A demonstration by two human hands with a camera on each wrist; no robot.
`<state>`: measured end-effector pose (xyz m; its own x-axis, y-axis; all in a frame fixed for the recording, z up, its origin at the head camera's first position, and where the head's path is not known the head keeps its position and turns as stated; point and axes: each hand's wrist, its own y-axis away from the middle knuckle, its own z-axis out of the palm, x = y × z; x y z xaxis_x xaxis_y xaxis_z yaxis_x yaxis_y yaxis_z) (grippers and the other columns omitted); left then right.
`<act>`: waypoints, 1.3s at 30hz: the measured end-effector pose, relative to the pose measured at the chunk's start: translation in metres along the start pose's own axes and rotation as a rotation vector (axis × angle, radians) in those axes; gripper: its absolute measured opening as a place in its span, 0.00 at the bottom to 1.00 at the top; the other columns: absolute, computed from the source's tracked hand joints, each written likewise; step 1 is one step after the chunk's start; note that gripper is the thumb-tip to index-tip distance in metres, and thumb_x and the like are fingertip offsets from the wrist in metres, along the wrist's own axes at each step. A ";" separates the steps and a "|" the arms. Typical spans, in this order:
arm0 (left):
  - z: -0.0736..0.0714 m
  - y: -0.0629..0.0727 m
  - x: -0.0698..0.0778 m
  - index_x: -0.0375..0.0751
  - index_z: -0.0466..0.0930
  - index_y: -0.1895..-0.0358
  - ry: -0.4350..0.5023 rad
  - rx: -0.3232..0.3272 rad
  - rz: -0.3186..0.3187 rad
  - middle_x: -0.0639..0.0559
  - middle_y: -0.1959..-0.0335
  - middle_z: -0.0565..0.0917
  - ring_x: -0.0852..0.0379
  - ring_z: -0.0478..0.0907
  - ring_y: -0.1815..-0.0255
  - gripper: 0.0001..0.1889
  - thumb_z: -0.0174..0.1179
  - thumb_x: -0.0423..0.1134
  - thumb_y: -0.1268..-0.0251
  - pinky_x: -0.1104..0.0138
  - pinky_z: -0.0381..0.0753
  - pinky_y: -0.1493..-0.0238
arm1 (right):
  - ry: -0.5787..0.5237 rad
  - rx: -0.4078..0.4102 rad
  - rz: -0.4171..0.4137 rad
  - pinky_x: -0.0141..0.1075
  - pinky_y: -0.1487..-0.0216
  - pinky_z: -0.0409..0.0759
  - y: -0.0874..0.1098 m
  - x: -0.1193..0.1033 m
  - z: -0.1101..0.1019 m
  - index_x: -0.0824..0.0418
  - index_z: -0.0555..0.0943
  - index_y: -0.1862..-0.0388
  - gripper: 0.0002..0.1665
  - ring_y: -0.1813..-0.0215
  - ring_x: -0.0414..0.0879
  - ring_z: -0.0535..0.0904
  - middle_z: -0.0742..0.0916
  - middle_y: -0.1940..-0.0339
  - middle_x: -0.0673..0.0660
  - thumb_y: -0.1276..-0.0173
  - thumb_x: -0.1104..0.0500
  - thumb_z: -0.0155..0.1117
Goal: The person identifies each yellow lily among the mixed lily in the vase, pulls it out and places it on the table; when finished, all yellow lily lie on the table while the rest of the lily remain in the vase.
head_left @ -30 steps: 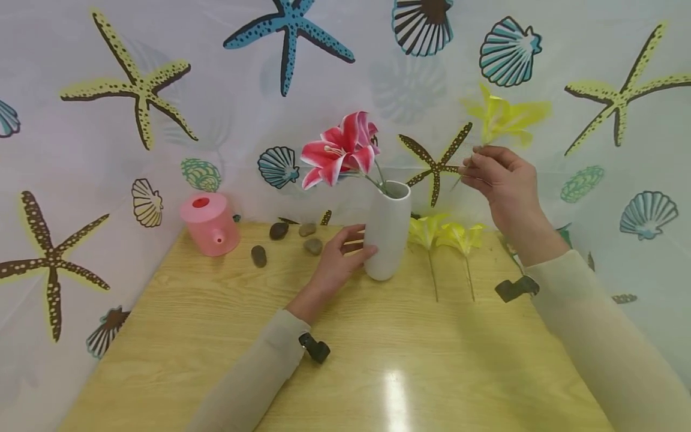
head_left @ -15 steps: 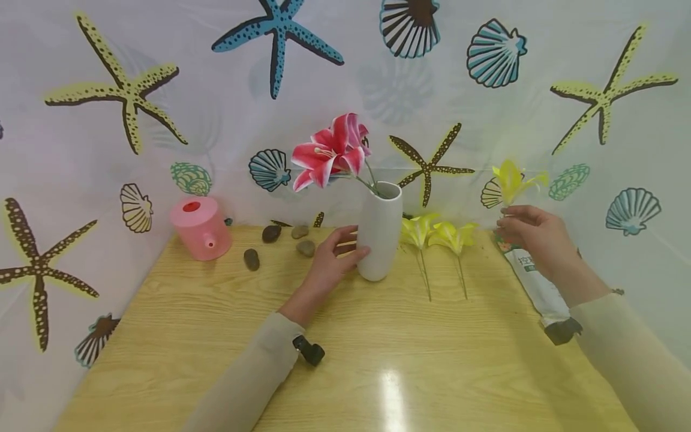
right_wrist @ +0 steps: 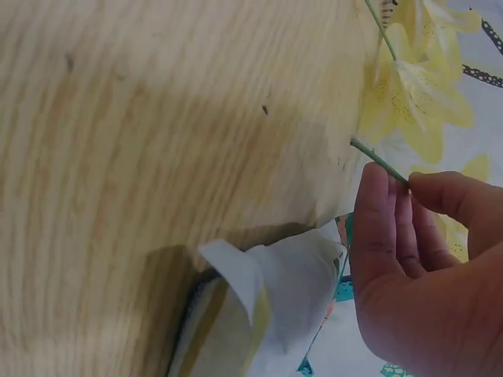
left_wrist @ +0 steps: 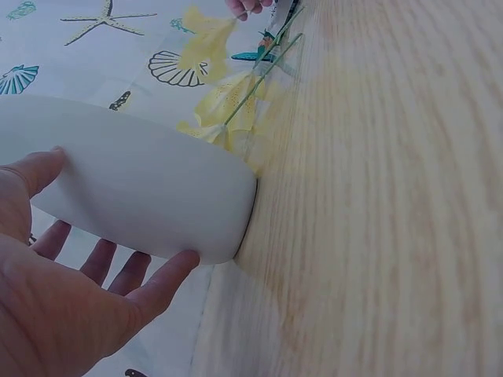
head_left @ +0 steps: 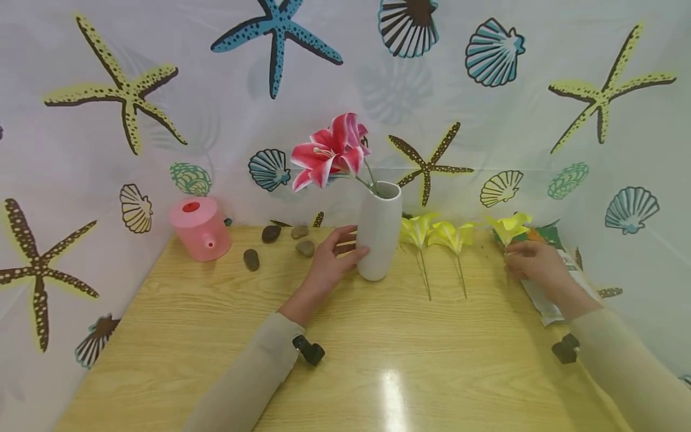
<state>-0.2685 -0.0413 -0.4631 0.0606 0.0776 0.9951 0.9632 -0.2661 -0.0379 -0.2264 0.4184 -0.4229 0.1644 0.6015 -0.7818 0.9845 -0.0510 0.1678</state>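
A tall white vase (head_left: pixel 379 234) stands upright on the table with two pink-and-white lilies (head_left: pixel 330 150) leaning left out of its mouth. My left hand (head_left: pixel 337 255) holds the vase low on its left side, thumb in front and fingers behind; the left wrist view shows the fingertips against the white wall (left_wrist: pixel 149 188). On the right, my right hand (head_left: pixel 537 267) pinches the green stem (right_wrist: pixel 381 162) of a yellow lily (head_left: pixel 508 227) between thumb and fingers, bloom up. Two more yellow lilies (head_left: pixel 420 231) lie between the vase and that hand.
A white and green printed bag (head_left: pixel 545 303) lies partly behind my right hand and forearm. At the back left stand a pink watering can (head_left: pixel 201 231) and several dark and grey stones (head_left: pixel 271 233). A starfish-and-shell cloth (head_left: pixel 227 120) hangs behind the wooden table (head_left: pixel 345 372).
My right hand has come down and to the right with the yellow lily, from high beside the vase to low over the bag. My left hand stays on the vase.
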 end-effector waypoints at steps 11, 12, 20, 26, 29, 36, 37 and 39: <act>-0.001 0.001 0.001 0.55 0.74 0.19 0.008 -0.006 -0.002 0.46 0.22 0.78 0.40 0.77 0.19 0.31 0.71 0.50 0.20 0.43 0.85 0.24 | 0.079 0.001 0.075 0.30 0.52 0.92 -0.009 0.006 0.015 0.80 0.74 0.24 0.32 0.57 0.38 0.93 0.87 0.33 0.77 0.15 0.58 0.61; -0.001 0.001 0.001 0.55 0.74 0.19 0.010 -0.008 -0.003 0.46 0.21 0.78 0.40 0.77 0.19 0.31 0.71 0.50 0.20 0.43 0.85 0.24 | 0.061 -0.004 0.082 0.32 0.51 0.93 -0.008 0.007 0.016 0.80 0.74 0.23 0.32 0.56 0.38 0.93 0.84 0.30 0.78 0.15 0.58 0.61; 0.000 0.002 -0.001 0.56 0.73 0.19 0.009 -0.007 -0.015 0.47 0.22 0.78 0.40 0.76 0.19 0.31 0.71 0.51 0.19 0.42 0.85 0.24 | 0.003 -0.011 0.075 0.33 0.50 0.94 -0.011 0.013 0.019 0.82 0.73 0.23 0.32 0.56 0.37 0.92 0.83 0.29 0.79 0.14 0.59 0.62; 0.000 0.002 0.000 0.56 0.72 0.18 0.007 -0.011 -0.011 0.47 0.21 0.77 0.40 0.76 0.18 0.32 0.70 0.51 0.19 0.42 0.84 0.23 | -0.013 -0.012 0.088 0.34 0.49 0.95 -0.015 0.016 0.019 0.82 0.73 0.23 0.32 0.56 0.35 0.91 0.85 0.31 0.78 0.15 0.60 0.62; 0.000 0.003 0.001 0.56 0.72 0.18 0.009 -0.010 -0.009 0.46 0.21 0.77 0.40 0.76 0.18 0.32 0.71 0.51 0.19 0.42 0.84 0.23 | -0.024 -0.011 0.089 0.34 0.49 0.95 -0.016 0.017 0.019 0.82 0.74 0.24 0.32 0.57 0.35 0.92 0.85 0.31 0.78 0.15 0.60 0.63; 0.000 0.003 0.000 0.56 0.72 0.18 0.007 -0.012 -0.007 0.47 0.20 0.77 0.40 0.76 0.19 0.32 0.70 0.50 0.19 0.43 0.85 0.24 | -0.026 -0.007 0.091 0.33 0.50 0.94 -0.014 0.016 0.020 0.81 0.74 0.23 0.32 0.57 0.34 0.92 0.84 0.29 0.78 0.15 0.60 0.64; 0.000 0.003 0.000 0.56 0.72 0.18 0.006 -0.011 -0.008 0.47 0.20 0.77 0.40 0.76 0.19 0.32 0.70 0.50 0.19 0.43 0.85 0.24 | -0.024 -0.007 0.088 0.33 0.50 0.94 -0.013 0.016 0.020 0.81 0.74 0.23 0.32 0.57 0.34 0.93 0.84 0.29 0.79 0.15 0.60 0.64; 0.001 0.003 0.000 0.56 0.73 0.18 0.005 -0.007 -0.012 0.47 0.21 0.77 0.41 0.76 0.19 0.32 0.71 0.50 0.19 0.44 0.85 0.24 | -0.028 -0.013 0.077 0.33 0.48 0.94 -0.012 0.015 0.020 0.82 0.73 0.23 0.32 0.57 0.33 0.92 0.82 0.27 0.80 0.14 0.60 0.62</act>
<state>-0.2655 -0.0414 -0.4628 0.0473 0.0758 0.9960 0.9619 -0.2721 -0.0250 -0.2341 0.4126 -0.4486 0.2411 0.5734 -0.7830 0.9681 -0.0859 0.2352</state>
